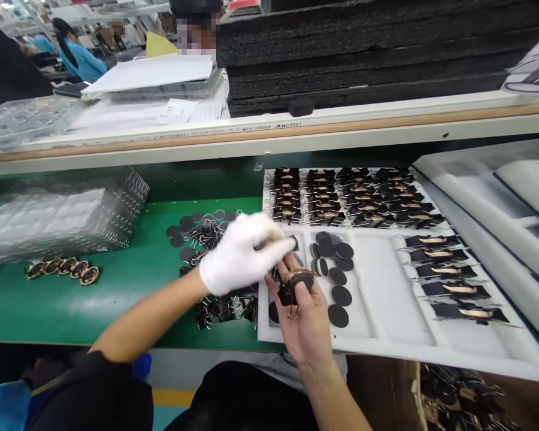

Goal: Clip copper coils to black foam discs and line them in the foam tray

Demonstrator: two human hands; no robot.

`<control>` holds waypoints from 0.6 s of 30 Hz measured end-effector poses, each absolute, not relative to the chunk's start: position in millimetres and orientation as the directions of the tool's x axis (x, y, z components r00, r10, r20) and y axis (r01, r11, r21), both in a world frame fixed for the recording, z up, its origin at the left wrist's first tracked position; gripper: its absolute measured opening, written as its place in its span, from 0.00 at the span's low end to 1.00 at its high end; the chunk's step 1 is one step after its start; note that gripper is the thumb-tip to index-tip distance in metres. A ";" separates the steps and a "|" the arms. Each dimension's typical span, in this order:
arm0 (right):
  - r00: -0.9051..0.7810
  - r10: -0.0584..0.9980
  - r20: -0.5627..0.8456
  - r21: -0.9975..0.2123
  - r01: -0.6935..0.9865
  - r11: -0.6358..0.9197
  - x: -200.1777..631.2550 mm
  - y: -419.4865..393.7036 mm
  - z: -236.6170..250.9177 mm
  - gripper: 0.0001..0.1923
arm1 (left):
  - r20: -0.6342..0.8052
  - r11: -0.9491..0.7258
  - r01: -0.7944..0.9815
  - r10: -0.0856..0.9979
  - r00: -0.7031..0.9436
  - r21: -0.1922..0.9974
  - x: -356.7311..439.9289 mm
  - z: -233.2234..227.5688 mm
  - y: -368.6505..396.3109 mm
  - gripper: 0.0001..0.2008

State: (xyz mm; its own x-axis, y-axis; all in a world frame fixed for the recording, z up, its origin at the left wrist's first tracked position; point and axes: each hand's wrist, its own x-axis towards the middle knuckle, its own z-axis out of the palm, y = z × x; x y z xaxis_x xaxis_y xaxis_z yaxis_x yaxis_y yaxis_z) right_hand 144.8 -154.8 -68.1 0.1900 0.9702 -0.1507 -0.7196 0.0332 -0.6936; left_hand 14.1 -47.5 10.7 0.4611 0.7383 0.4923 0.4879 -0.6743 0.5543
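From the head camera, the bare right hand [306, 317] pinches a clipped black part [296, 286] between thumb and fingers over the white foam tray [386, 287]. The gloved left hand [242, 254] hovers just above, fingertips seemingly closed on a small piece, though blur hides it. A slipping clip could snap shut and scatter the black discs [336, 263] beside it.

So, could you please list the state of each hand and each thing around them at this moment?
Left hand: white-gloved, fingers pinched above the clip.
Right hand: bare, shut on the clipped part.
Clipped part: held upright, binder clip on it.
Black discs: lying loose in the white tray.
Clipped assemblies: laid flat in a column.
Loose binder clips: heaped on the green mat.
Clear trays: stacked.
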 end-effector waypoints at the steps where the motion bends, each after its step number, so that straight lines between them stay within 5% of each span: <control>1: 0.224 0.971 -0.086 -0.725 -0.683 0.093 143.6 -152.6 -68.5 0.12 | 0.523 -0.716 0.457 0.698 0.489 0.528 18.4 13.5 -62.4 0.13; 4: 0.342 0.929 0.140 -0.834 -0.465 0.297 146.0 -150.4 -70.6 0.09 | 0.500 -0.732 0.388 0.672 0.547 0.559 21.8 22.7 -85.7 0.04; 7: 0.392 0.850 0.353 -0.889 -0.145 0.435 150.9 -152.6 -69.1 0.04 | 0.423 -0.645 0.418 0.749 0.509 0.639 20.0 32.0 -85.4 0.14; 10: 0.368 0.756 0.542 -0.831 0.096 0.549 150.7 -153.7 -63.5 0.12 | 0.351 -0.582 0.483 0.799 0.488 0.654 25.0 37.0 -80.5 0.11; 14: 0.380 0.660 0.648 -0.757 0.222 0.615 146.0 -152.0 -59.8 0.16 | 0.422 -0.616 0.534 0.787 0.450 0.580 37.6 36.9 -82.4 0.16; 18: 0.409 0.633 0.657 -0.746 0.232 0.624 145.0 -150.8 -60.3 0.12 | 0.588 -0.740 0.503 0.667 0.458 0.446 44.1 34.4 -83.8 0.17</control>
State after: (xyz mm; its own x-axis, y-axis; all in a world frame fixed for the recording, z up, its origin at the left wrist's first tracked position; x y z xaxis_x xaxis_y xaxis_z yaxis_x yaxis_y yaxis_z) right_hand 145.0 -150.8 -60.3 0.4094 0.6333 0.6568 0.2323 0.6238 -0.7463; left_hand 44.1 -83.8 34.4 0.4582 0.6665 0.5881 0.5032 -0.7399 0.4465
